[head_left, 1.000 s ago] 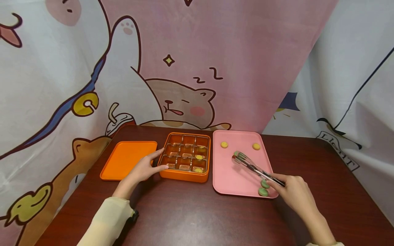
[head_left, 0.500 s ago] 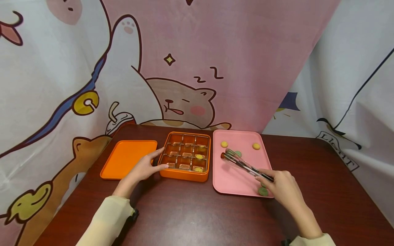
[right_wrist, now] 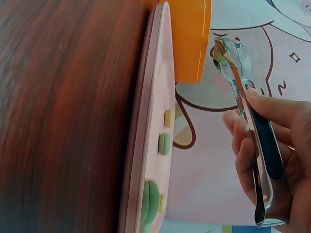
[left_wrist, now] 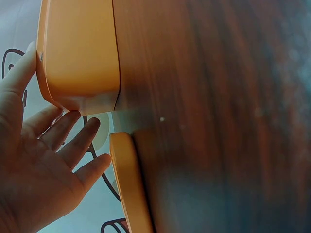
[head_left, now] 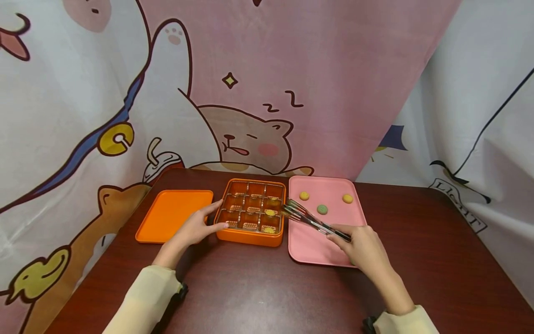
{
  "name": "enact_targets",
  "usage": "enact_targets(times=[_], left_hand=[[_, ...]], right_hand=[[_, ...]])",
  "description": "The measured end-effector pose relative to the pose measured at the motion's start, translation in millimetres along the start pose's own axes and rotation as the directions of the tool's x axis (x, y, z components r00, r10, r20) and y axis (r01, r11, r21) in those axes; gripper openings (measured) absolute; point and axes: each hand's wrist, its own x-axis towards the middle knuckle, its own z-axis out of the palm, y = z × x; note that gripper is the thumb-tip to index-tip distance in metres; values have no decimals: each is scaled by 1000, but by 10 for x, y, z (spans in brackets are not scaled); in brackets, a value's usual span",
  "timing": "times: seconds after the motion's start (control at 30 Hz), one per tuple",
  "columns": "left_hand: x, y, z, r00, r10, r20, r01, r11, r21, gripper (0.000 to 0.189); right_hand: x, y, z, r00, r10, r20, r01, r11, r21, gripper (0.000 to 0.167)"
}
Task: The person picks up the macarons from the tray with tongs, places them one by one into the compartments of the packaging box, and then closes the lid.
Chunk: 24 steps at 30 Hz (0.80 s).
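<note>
My left hand (head_left: 193, 227) rests against the left side of an orange box (head_left: 250, 239), thumb at its front rim and fingers spread fairly straight. A clear divided insert (head_left: 253, 204) fills the box. Yellow macarons (head_left: 270, 213) lie in its right column. My right hand (head_left: 367, 248) grips metal tongs (head_left: 313, 221), whose tips reach the box's right rim. Whether anything is between the tips I cannot tell. Under the tongs lies a pink tray (head_left: 310, 250) bearing yellow macarons (head_left: 347, 198) and a green macaron (head_left: 322, 209). More green macarons (right_wrist: 151, 201) show in the right wrist view.
An orange lid (head_left: 173, 215) lies flat left of the box. Everything stands on a dark brown wooden table (head_left: 258, 287). A cartoon-printed curtain (head_left: 333, 93) hangs behind and along the sides.
My right hand and the tongs have moved left, from over the green macaron to the box's right rim. That macaron stays on the tray. My left hand has not moved.
</note>
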Motion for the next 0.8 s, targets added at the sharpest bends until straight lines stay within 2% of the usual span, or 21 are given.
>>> enact_targets(times=[0.8], left_hand=[[-11,1,-1,1000,3,0,-3,1000,2,82]], right_hand=[[188,-424,302,995,-100,-1,100,993,67,15]])
